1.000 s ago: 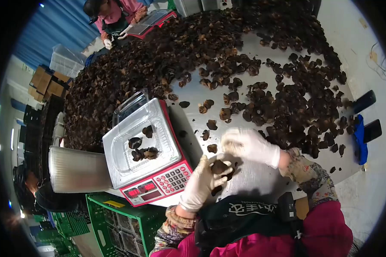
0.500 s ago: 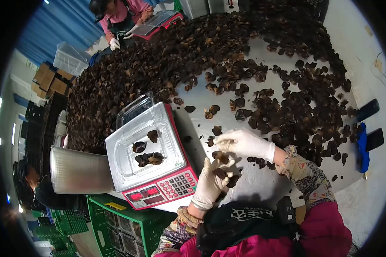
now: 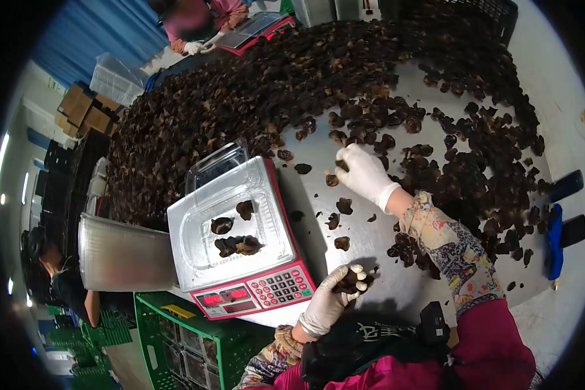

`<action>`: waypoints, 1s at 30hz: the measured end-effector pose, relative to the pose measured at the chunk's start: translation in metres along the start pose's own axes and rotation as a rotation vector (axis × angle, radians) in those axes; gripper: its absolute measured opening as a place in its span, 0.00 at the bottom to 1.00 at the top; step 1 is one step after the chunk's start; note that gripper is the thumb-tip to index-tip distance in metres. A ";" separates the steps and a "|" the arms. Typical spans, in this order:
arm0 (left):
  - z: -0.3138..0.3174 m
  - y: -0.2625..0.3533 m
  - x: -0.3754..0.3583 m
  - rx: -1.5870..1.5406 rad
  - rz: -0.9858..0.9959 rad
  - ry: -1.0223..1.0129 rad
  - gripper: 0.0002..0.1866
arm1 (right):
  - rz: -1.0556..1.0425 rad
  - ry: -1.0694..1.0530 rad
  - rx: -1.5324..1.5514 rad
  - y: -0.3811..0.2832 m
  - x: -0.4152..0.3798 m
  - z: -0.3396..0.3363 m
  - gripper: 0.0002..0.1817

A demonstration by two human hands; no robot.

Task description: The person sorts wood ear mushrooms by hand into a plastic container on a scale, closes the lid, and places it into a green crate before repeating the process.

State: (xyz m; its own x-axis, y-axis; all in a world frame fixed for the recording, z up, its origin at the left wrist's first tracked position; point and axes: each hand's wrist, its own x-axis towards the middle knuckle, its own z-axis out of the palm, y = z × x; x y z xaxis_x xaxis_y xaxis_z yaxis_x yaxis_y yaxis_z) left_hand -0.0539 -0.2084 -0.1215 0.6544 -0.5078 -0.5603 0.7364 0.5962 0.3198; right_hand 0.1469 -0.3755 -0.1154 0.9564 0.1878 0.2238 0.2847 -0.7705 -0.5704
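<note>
My left hand [image 3: 331,302], in a white glove, is closed around dark wood ear mushroom pieces [image 3: 349,282] near the table's front edge. My right hand [image 3: 365,174], gloved too, reaches out over the metal table with its fingers curled on a wood ear mushroom [image 3: 342,165]. To the left stands a red weighing scale [image 3: 283,286]. On its plate lies a clear plastic tray [image 3: 201,260] with several wood ear pieces [image 3: 239,245] inside. A few loose pieces [image 3: 342,243] are scattered between my hands.
A large heap of wood ears [image 3: 240,97] spreads across the table [image 3: 309,144]. Nested clear trays [image 3: 123,253] stand left of the scale, above a green crate [image 3: 175,338]. Two phones [image 3: 567,185] lie at the right edge. A co-worker [image 3: 192,26] is across the table.
My right hand has moved up and away from my left hand, toward the heap. My left hand has drawn slightly down and curled further round its pieces. The view has shifted a little.
</note>
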 end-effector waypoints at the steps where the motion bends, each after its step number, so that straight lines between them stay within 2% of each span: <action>1: 0.002 0.000 0.001 -0.001 0.001 0.001 0.16 | -0.090 0.014 0.049 -0.004 -0.004 0.005 0.10; 2: 0.005 -0.001 0.001 0.023 -0.010 0.020 0.16 | -0.090 -0.169 0.007 -0.012 -0.003 0.005 0.10; 3: 0.008 0.000 0.001 0.047 -0.021 0.039 0.16 | -0.160 -0.229 -0.095 -0.009 -0.003 0.017 0.09; 6: 0.009 0.004 -0.004 0.089 0.012 0.036 0.16 | -0.132 -0.248 -0.095 -0.008 0.004 0.026 0.09; 8: 0.005 0.003 -0.006 0.097 0.026 0.029 0.16 | -0.102 -0.006 0.178 -0.018 0.018 0.027 0.09; 9: 0.002 0.002 -0.005 0.098 0.029 0.012 0.16 | -0.100 -0.009 0.180 -0.022 0.026 0.034 0.09; 12: 0.002 -0.002 -0.003 0.118 0.021 -0.016 0.17 | -0.130 -0.038 0.025 -0.035 0.052 0.069 0.08; 14: 0.002 -0.002 -0.003 0.154 0.001 -0.054 0.17 | -0.233 -0.168 -0.604 -0.038 0.062 0.096 0.07; 15: 0.002 -0.002 -0.003 0.161 -0.014 -0.059 0.17 | -0.270 -0.181 -0.611 -0.036 0.064 0.102 0.07; 17: -0.001 -0.002 -0.003 0.125 0.008 -0.066 0.17 | -0.276 -0.133 -0.432 -0.024 0.062 0.097 0.08; 18: -0.005 -0.001 -0.004 0.132 0.023 -0.100 0.20 | -0.276 -0.136 -0.438 -0.026 0.054 0.079 0.08; 20: -0.005 0.000 -0.004 0.093 0.040 -0.099 0.21 | -0.207 -0.116 0.031 -0.032 0.021 0.022 0.10; 21: -0.005 0.001 -0.002 0.061 0.056 -0.097 0.23 | -0.184 -0.172 0.184 -0.030 0.001 0.007 0.11; 22: -0.003 0.003 0.001 -0.031 0.062 -0.200 0.26 | -0.254 -0.195 0.234 -0.032 -0.023 -0.007 0.11; 23: -0.007 -0.002 0.006 -0.120 0.075 -0.179 0.24 | -0.290 -0.256 0.227 -0.037 -0.051 -0.020 0.12; 24: -0.005 -0.005 0.006 -0.197 0.102 -0.144 0.23 | -0.220 -0.355 0.305 -0.049 -0.077 -0.038 0.12; 25: -0.003 -0.007 0.006 -0.272 0.129 -0.107 0.23 | -0.201 -0.416 0.268 -0.054 -0.101 -0.043 0.13; 26: -0.008 -0.007 0.007 -0.328 0.117 -0.157 0.22 | -0.172 -0.540 0.199 -0.066 -0.116 -0.057 0.17; 27: -0.010 -0.007 0.008 -0.314 0.080 -0.159 0.22 | -0.132 -0.604 0.190 -0.071 -0.130 -0.061 0.22; 29: -0.010 -0.026 0.009 0.346 0.407 -0.047 0.21 | -0.320 -0.484 0.325 -0.057 -0.143 -0.049 0.26; 30: -0.014 -0.023 0.011 -0.025 0.155 -0.084 0.21 | -0.121 -0.652 0.516 -0.060 -0.135 -0.063 0.27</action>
State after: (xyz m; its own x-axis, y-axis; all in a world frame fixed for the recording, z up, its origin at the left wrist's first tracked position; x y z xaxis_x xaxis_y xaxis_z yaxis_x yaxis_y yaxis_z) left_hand -0.0658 -0.2190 -0.1460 0.7728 -0.4577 -0.4396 0.6214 0.6865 0.3776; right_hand -0.0036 -0.3929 -0.0613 0.7182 0.6880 -0.1041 0.2306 -0.3765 -0.8973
